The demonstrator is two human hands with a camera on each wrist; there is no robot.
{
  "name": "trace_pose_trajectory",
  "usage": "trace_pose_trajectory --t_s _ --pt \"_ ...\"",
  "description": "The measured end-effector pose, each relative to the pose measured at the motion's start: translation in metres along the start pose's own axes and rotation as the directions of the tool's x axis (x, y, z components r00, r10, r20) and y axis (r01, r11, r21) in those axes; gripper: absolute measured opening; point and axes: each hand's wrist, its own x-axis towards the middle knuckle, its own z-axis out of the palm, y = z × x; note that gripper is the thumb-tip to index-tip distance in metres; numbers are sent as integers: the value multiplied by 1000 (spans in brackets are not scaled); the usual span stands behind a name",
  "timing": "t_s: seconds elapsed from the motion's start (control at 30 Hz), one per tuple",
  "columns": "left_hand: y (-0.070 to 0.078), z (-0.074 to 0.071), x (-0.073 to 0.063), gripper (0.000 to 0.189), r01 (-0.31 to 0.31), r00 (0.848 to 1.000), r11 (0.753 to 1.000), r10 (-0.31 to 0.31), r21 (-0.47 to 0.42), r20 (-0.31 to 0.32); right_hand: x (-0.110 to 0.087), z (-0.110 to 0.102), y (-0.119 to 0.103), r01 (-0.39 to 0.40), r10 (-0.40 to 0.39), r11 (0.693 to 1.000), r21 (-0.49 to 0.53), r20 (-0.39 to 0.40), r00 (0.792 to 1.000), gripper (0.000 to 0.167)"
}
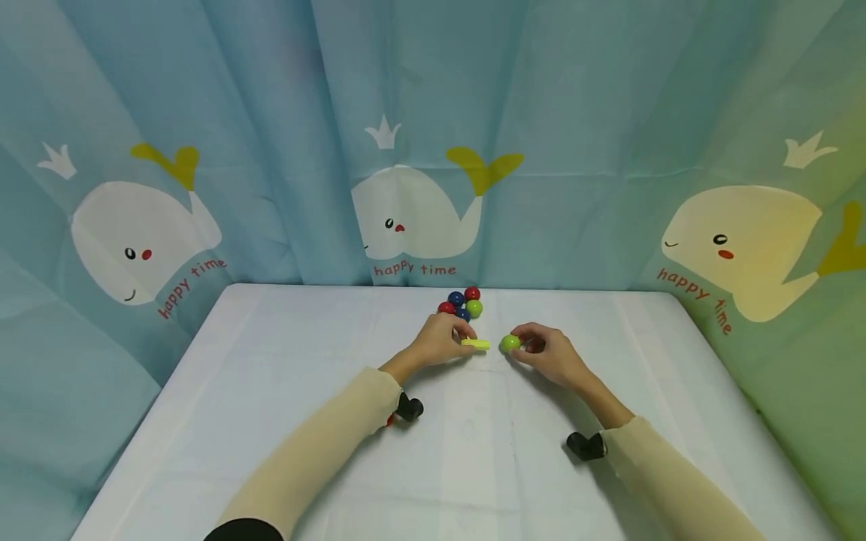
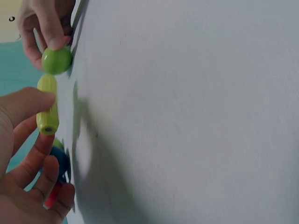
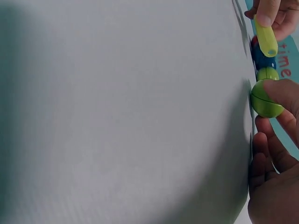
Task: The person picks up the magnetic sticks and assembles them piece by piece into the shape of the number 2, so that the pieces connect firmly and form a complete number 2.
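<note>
My left hand [image 1: 438, 342] pinches a short yellow rod [image 1: 476, 344] between thumb and fingers. In the left wrist view the rod [image 2: 47, 105] looks ribbed, with a small hole in its near end. My right hand [image 1: 553, 358] holds a glossy green ball [image 1: 510, 343] by thumb and fingertips, just right of the rod, a small gap between them in the head view. A thin seam runs round the ball [image 3: 265, 99] in the right wrist view. Behind the left hand sits a cluster of red, blue and green balls [image 1: 474, 308], partly hidden by that hand.
The hands work over a white-covered table [image 1: 473, 466]. At its back edge hangs a blue-green curtain [image 1: 575, 150] printed with whales. A small red thing [image 1: 389, 421] shows beside the left cuff, mostly covered by the sleeve. Black wrist cameras [image 1: 585, 446] stick out beside both cuffs.
</note>
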Motion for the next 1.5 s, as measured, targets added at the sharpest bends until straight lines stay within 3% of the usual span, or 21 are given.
trace_pose_trajectory --t_s 0.13,0.33,0.9,1.5 --pt "1 7 4 15 21 999 1000 -21 15 -32 3 1 2 11 -11 1000 19 -2 1000 31" --pt "0 9 6 15 56 998 998 -56 14 -28 5 4 -2 30 -31 999 16 8 1000 31" --pt "7 15 9 14 21 999 1000 -21 -14 -32 3 4 1 24 -24 999 33 -1 1000 30" --pt "9 14 7 14 63 998 998 -63 -19 -20 3 4 2 16 -16 1000 22 1 1000 30"
